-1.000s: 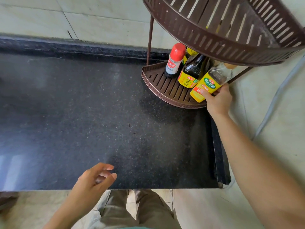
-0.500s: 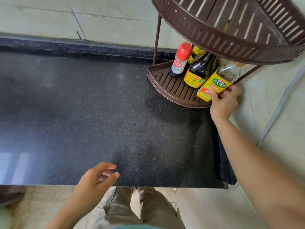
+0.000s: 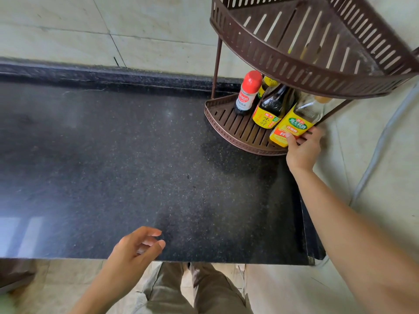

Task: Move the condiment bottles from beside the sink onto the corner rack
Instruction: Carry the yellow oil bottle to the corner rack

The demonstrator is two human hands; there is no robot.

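Note:
A brown corner rack stands at the far right of the black counter; its lower shelf (image 3: 229, 125) carries several bottles. A clear bottle with a yellow label (image 3: 294, 123) stands at the shelf's right front, and my right hand (image 3: 302, 148) grips its lower part with thumb and fingers. Beside it stand a dark bottle with a yellow label (image 3: 269, 109) and a small red-capped bottle (image 3: 248, 94); a further bottle (image 3: 266, 85) shows partly behind them. My left hand (image 3: 136, 248) hovers over the counter's near edge, fingers loosely curled, holding nothing.
The rack's upper shelf (image 3: 301, 64) overhangs the bottles and hides their tops. The black granite counter (image 3: 124, 166) stretches left of the rack. Tiled walls rise behind and to the right, with a grey hose (image 3: 383, 137) running down the right wall.
The yellow-labelled bottle has been pushed a little further back onto the lower shelf, with my right hand still on it. My left hand has barely moved.

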